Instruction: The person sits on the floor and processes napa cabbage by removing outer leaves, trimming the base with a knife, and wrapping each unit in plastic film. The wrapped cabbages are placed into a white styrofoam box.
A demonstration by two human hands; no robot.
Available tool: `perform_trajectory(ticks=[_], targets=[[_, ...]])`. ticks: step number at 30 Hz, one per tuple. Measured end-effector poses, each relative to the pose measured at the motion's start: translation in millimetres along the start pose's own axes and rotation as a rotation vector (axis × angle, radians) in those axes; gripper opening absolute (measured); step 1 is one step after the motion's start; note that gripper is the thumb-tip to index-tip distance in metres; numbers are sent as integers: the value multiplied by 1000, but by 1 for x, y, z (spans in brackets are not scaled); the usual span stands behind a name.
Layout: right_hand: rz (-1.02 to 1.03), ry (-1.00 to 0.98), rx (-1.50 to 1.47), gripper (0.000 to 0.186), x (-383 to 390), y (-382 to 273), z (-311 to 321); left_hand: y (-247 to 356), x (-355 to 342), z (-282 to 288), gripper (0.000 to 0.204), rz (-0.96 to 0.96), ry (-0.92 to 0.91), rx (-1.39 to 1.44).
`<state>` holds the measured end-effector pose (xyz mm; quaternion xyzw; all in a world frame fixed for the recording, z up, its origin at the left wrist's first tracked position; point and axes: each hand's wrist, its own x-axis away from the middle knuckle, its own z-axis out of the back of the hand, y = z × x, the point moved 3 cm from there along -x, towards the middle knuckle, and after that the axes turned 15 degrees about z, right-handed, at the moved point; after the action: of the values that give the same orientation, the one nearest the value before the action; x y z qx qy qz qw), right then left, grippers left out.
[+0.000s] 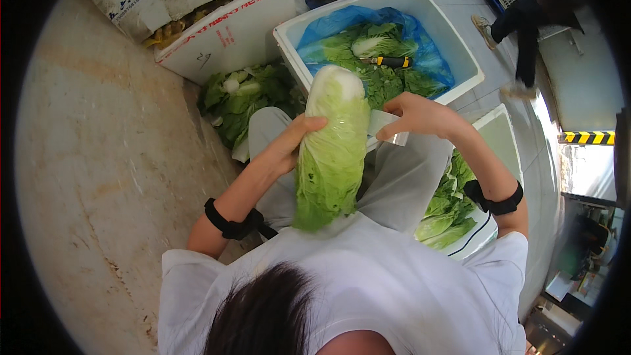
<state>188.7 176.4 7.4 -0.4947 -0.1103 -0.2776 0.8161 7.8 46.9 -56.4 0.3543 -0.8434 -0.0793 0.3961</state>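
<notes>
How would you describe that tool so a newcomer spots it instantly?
Find the white box lined with blue plastic. Inside, on the leafy greens, lies the tool. Its black-and-yellow handle sets it apart from the green leaves around it.

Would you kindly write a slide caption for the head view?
Left hand holding a cabbage, right hand at a thin pale sheet, near an open white box.

– what colour is the cabbage [333, 151]?
– white at the base, pale yellow-green, then brighter green at the leaf ends.
– other colours?
– white box [463, 59], blue liner [430, 52], black-and-yellow tool handle [393, 62], grey trousers [402, 190], white shirt [407, 269].
– any pattern?
– slanting black and yellow stripes on a strip [588, 138].
</notes>
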Motion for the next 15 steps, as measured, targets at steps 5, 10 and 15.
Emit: perform_trajectory(ticks=[5, 10, 15], targets=[[-91, -153, -5, 47, -6, 4, -1, 5, 5, -2, 63, 64, -16, -61], [-98, -309, -262, 47, -9, 16, -16, 14, 13, -10, 62, 23, 14, -233], [33, -356, -751, 44, -8, 30, -46, 32, 21, -30, 78, 111, -42, -472]])
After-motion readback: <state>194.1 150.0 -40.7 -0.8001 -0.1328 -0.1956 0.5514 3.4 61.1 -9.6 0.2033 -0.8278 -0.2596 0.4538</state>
